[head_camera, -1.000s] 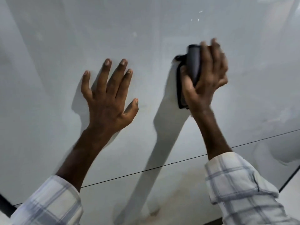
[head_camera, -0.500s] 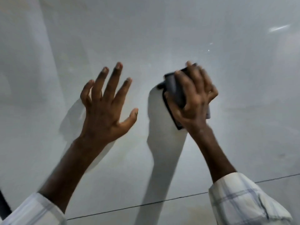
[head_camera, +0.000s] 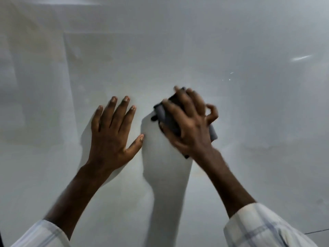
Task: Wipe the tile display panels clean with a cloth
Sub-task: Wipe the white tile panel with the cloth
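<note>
The right hand (head_camera: 191, 123) presses the cloth (head_camera: 168, 118) on the panel (head_camera: 249, 113), fingers curled over it. The left hand (head_camera: 111, 132), fingers spread flat, lies just beside, leftward.

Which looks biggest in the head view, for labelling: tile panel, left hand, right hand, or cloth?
1. tile panel
2. left hand and right hand: about alike, not ranked
3. cloth, mostly hidden under the right hand

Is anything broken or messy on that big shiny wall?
Nothing looks broken. The tile panel shows only faint smudges and light reflections. The left hand rests flat on it, and the right hand grips a dark cloth against it.
</note>
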Demonstrator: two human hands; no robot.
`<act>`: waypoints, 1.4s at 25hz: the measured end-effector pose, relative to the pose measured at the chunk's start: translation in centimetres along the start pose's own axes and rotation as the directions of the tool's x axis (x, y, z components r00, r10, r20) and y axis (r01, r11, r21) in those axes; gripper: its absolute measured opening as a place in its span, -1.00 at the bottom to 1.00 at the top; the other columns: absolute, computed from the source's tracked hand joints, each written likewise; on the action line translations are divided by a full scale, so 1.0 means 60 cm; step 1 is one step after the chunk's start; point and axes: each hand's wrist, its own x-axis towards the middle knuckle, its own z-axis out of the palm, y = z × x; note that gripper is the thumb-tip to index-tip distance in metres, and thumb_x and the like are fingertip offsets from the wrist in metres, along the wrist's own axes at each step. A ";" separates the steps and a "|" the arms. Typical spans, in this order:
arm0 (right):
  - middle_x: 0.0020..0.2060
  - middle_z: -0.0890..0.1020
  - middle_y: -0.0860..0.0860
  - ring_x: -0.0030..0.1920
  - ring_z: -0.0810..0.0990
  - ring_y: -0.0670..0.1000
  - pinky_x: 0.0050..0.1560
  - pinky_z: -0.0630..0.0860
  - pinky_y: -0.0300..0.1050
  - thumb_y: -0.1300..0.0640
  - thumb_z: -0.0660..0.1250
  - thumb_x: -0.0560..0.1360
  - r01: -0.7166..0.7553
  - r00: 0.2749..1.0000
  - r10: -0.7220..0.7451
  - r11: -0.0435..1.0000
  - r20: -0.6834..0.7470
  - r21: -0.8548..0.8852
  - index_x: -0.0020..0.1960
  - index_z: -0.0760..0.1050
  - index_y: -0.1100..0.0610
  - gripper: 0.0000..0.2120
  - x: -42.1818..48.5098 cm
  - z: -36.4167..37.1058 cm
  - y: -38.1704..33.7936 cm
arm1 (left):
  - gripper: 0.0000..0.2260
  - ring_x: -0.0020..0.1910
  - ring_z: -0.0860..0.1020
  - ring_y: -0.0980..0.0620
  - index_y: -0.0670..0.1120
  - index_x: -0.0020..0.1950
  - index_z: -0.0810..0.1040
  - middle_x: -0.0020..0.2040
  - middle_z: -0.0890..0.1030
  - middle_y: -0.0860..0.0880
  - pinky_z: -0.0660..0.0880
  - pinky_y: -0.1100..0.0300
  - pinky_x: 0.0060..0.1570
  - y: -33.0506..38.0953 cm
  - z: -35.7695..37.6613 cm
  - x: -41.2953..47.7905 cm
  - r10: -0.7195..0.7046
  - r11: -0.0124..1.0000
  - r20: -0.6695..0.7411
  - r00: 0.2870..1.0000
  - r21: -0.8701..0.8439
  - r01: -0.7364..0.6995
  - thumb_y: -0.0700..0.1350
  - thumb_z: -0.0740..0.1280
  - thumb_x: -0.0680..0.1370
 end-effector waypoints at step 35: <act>0.58 0.32 0.01 0.55 0.23 0.22 0.25 0.25 0.25 -0.19 0.20 0.56 -0.113 0.988 0.099 0.986 -0.116 -0.126 0.56 0.34 -0.03 -0.39 0.281 0.005 0.073 | -0.32 0.61 0.21 -0.20 -0.08 0.59 0.36 0.70 0.12 -0.12 0.17 -0.25 0.48 -0.092 -0.013 0.358 -0.011 0.999 -0.051 0.999 -0.052 0.008 0.26 0.11 0.56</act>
